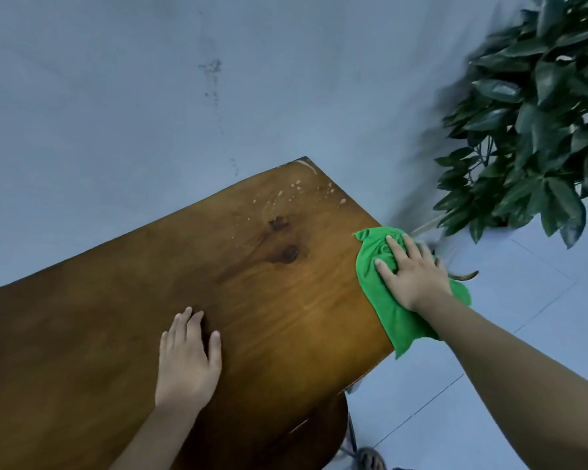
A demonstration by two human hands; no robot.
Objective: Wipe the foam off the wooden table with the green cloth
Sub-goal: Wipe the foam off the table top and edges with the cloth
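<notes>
Right hand (413,276) flat on green cloth (392,317) at table (150,283) edge, left hand (187,361) open on wood

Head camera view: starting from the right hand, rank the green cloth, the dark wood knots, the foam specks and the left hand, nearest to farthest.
From the right hand:
1. Green cloth, directly under it at the table's right edge.
2. Dark wood knots, just left of the cloth.
3. Foam specks, at the far corner.
4. Left hand, flat on the near side.
Three and four are close to call.
</notes>
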